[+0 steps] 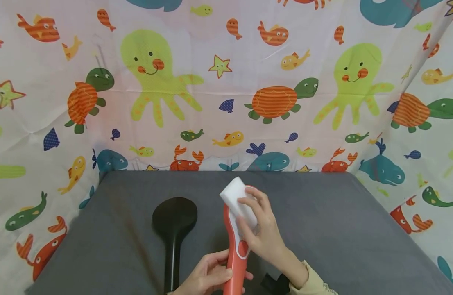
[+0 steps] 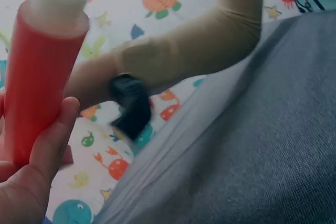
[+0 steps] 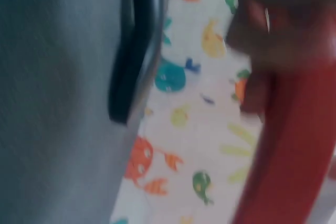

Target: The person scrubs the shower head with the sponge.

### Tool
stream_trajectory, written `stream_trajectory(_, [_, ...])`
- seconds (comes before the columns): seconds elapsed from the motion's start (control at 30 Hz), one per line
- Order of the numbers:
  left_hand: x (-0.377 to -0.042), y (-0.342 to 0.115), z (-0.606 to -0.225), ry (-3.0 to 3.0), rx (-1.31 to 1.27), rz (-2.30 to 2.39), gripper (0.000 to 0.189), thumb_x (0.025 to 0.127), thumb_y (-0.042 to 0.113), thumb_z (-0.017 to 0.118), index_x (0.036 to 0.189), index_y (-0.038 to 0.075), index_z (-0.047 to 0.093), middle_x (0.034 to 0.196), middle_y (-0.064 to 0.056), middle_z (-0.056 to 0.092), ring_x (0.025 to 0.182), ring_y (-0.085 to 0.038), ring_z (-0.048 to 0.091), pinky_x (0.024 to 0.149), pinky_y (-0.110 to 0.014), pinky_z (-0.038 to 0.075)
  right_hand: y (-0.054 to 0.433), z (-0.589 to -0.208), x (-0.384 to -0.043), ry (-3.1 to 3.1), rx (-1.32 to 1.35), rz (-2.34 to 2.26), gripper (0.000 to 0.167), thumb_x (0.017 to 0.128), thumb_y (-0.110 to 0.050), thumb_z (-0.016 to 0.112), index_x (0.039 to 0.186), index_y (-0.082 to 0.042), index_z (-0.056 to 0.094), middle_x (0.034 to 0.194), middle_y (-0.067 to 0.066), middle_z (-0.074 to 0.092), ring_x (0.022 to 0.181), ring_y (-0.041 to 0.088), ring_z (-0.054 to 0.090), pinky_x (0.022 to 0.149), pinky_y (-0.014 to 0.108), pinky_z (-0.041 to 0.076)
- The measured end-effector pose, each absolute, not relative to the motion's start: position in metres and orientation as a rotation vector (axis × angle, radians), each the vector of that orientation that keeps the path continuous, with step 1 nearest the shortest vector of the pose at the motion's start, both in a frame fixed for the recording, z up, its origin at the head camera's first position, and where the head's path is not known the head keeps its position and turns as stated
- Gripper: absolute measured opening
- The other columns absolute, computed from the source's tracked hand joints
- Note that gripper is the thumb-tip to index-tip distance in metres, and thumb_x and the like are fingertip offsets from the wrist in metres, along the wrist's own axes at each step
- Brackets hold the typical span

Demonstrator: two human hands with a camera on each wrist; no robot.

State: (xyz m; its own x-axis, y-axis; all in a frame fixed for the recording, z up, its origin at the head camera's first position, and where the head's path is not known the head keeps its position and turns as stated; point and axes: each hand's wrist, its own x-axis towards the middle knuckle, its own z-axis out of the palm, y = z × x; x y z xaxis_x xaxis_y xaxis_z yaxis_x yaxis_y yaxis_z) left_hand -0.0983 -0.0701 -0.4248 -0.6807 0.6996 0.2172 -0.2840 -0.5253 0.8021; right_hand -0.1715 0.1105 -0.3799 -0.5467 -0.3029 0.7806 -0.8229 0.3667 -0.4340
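Observation:
My left hand (image 1: pixel 208 272) grips the red handle (image 1: pixel 235 275) of a long paddle-shaped tool with a white face, tilted up over the table. Its thumb lies along the handle in the left wrist view, where a pale whitish end piece (image 2: pixel 60 1) tops the red tube. With curled fingers my right hand (image 1: pixel 267 229) holds a white sponge block (image 1: pixel 235 194) against the tool's white face. The sponge covers much of that face. Blurred in the right wrist view, the red tool (image 3: pixel 296 145) stands close by.
A black spoon-shaped utensil (image 1: pixel 175 217) with a broad round head lies left of the hands on the grey table (image 1: pixel 344 229). A curtain (image 1: pixel 219 102) printed with sea animals hangs behind and beside the table. At the right wrist sits a black strap piece (image 1: pixel 276 283).

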Motion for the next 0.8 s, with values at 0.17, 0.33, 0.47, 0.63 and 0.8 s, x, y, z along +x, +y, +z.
stream_trajectory(0.17, [-0.099,-0.072,-0.423,1.074,0.7,2.233,0.047,0.097,0.008,0.034,0.142,-0.005,0.027,0.118,-0.012,0.061,0.094,-0.021,0.064,0.09,-0.038,0.046,0.126,-0.377,-0.189,-2.095,0.738,1.066,0.039,0.077,0.004,0.067,0.114,-0.003,0.055,0.128,0.02,0.041,0.112,0.029,0.044,0.069,0.046,0.052])
stream_trajectory(0.33, [-0.106,-0.08,-0.421,1.146,0.743,2.264,0.045,0.098,0.006,0.033,0.14,-0.007,0.029,0.118,-0.013,0.061,0.101,-0.023,0.062,0.087,-0.036,0.049,0.133,-0.386,-0.18,-2.108,0.757,1.064,0.039,0.077,0.005,0.067,0.113,-0.003,0.056,0.126,0.02,0.043,0.112,0.03,0.045,0.072,0.044,0.049])
stream_trajectory(0.47, [-0.11,-0.084,-0.421,1.178,0.742,2.291,0.045,0.097,0.005,0.034,0.14,-0.007,0.028,0.119,-0.014,0.06,0.106,-0.025,0.059,0.086,-0.036,0.05,0.124,-0.387,-0.164,-2.074,0.953,1.103,0.044,0.077,0.004,0.068,0.119,-0.005,0.055,0.127,0.018,0.042,0.113,0.03,0.045,0.081,0.037,0.046])
stream_trajectory(0.63, [-0.112,-0.088,-0.419,1.198,0.693,2.314,0.046,0.097,0.003,0.037,0.141,-0.007,0.026,0.122,-0.015,0.057,0.107,-0.024,0.058,0.083,-0.034,0.051,0.111,-0.373,-0.138,-2.002,1.178,1.129,0.046,0.08,0.002,0.065,0.124,-0.001,0.053,0.125,0.025,0.041,0.109,0.03,0.047,0.081,0.029,0.047])
stream_trajectory(0.8, [-0.113,-0.092,-0.416,1.24,0.661,2.365,0.045,0.095,-0.002,0.038,0.14,-0.002,0.034,0.123,-0.011,0.054,0.105,-0.017,0.056,0.082,-0.03,0.051,0.114,-0.374,-0.121,-2.007,1.373,1.082,0.035,0.089,-0.012,0.06,0.123,-0.005,0.054,0.125,0.025,0.04,0.11,0.029,0.045,0.083,0.029,0.048])
